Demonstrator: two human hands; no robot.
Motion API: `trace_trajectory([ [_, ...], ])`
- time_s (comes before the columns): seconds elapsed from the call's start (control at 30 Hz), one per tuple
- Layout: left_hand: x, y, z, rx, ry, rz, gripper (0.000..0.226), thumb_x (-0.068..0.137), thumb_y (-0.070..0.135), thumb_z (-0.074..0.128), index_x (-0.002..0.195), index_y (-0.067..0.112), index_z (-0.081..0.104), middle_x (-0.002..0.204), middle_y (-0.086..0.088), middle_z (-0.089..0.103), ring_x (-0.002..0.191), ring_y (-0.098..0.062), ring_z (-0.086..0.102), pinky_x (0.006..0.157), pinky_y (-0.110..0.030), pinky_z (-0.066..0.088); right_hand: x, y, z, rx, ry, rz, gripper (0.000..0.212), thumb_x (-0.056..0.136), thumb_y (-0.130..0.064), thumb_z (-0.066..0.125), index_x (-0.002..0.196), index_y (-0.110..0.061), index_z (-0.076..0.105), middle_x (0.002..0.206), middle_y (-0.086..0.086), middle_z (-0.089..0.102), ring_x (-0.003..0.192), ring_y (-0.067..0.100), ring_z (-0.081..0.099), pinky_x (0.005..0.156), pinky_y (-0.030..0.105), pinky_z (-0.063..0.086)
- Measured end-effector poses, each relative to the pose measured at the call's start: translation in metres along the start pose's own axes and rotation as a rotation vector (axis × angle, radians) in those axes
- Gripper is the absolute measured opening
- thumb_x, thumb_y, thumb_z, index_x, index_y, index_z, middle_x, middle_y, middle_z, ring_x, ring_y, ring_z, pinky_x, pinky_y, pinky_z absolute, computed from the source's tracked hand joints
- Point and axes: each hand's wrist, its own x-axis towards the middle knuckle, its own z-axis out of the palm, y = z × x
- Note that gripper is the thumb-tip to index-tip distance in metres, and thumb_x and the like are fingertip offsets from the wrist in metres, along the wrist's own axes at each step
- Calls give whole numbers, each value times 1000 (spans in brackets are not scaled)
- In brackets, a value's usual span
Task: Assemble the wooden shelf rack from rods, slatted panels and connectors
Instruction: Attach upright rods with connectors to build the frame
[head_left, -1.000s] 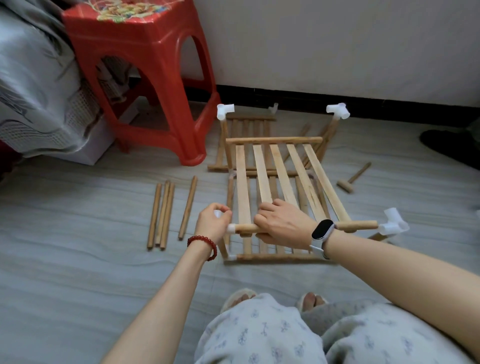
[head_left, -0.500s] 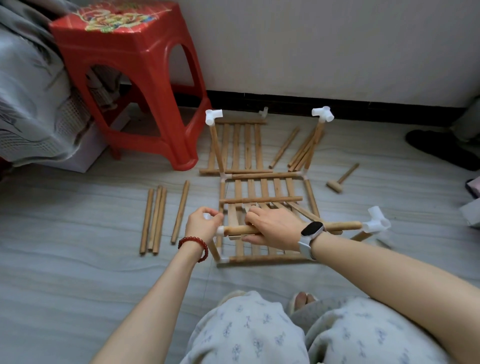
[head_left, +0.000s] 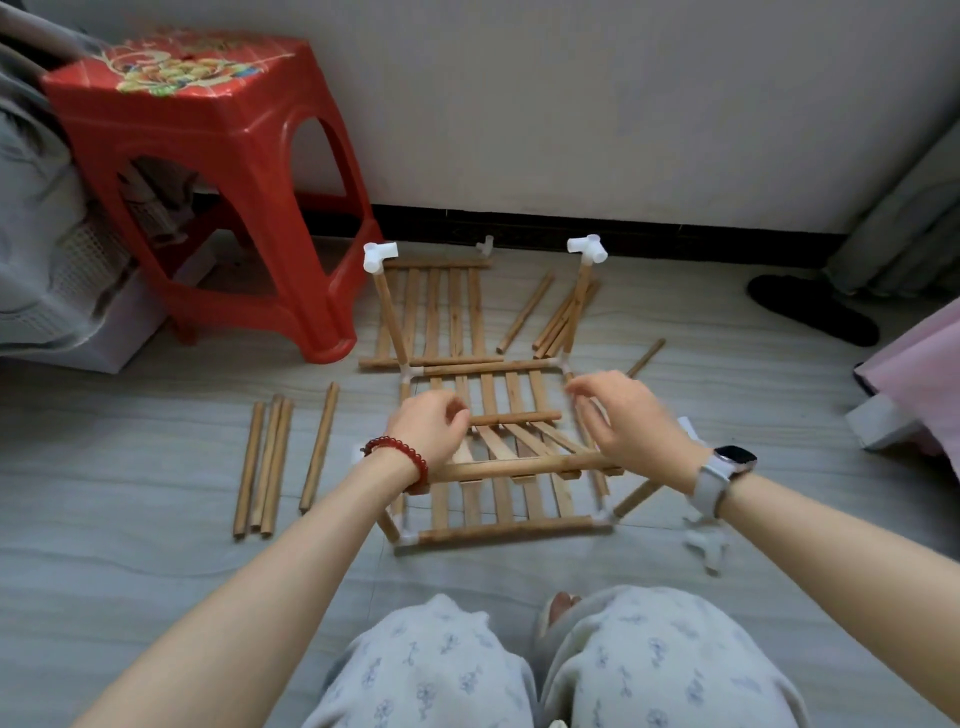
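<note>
A red plastic stool (head_left: 208, 156) stands at the upper left, near the wall. In front of the person's knees, the half-built shelf rack (head_left: 498, 467) sits on the grey floor, two uprights capped by white connectors (head_left: 379, 256) rising at its far side. A slatted panel (head_left: 519, 441) lies tilted inside the frame. Both forearms reach forward over it. The left hand (head_left: 428, 428) curls its fingers around the left end of the panel's far rail. The right hand (head_left: 631, 423) hovers with fingers loosely spread, holding nothing. Four loose rods (head_left: 275, 462) lie to the left.
</note>
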Motion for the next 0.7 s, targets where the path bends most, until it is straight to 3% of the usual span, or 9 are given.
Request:
trace_trajectory([
  [0.1, 9, 49, 12, 100, -66, 229, 26, 95, 29, 42, 106, 19, 64, 106, 0, 65, 102, -18, 57, 90, -36, 44, -10, 48, -17, 63, 205, 357, 21, 95, -11, 44, 105, -5, 62, 102, 11, 63, 97, 28, 54, 84, 37, 40],
  [0.2, 15, 90, 37, 92, -279, 374, 32, 96, 30, 43, 118, 13, 59, 118, -5, 60, 108, -22, 54, 90, -34, 46, -19, 75, -18, 402, 151, 655, 20, 98, -20, 44, 103, -7, 57, 95, 13, 64, 82, 21, 56, 68, 33, 44],
  [0.3, 24, 116, 68, 264, -466, 464, 42, 94, 39, 44, 128, 14, 50, 125, -8, 52, 113, -24, 50, 92, -37, 43, -22, 82, -5, 619, 25, 672, 20, 97, -21, 47, 96, -6, 60, 70, 3, 61, 62, 11, 55, 56, 20, 42],
  [0.4, 32, 124, 92, 315, -591, 455, 35, 95, 39, 44, 115, 11, 53, 113, -10, 56, 101, -27, 53, 84, -37, 44, -20, 84, 7, 667, 76, 683, 28, 96, -12, 46, 71, -13, 60, 54, 2, 50, 52, 13, 47, 52, 20, 38],
  [0.53, 36, 118, 105, 321, -597, 477, 29, 98, 37, 38, 106, 12, 51, 100, -9, 61, 85, -25, 53, 74, -34, 39, -17, 89, 17, 701, 159, 713, 30, 95, -8, 41, 72, -20, 56, 60, -1, 47, 56, 11, 42, 57, 23, 35],
  [0.7, 32, 114, 103, 281, -574, 494, 22, 97, 35, 41, 93, 15, 48, 83, -2, 48, 77, -21, 43, 69, -32, 35, -15, 87, 23, 712, 199, 712, 31, 95, -7, 33, 79, -24, 54, 64, -1, 48, 57, 11, 43, 57, 23, 36],
])
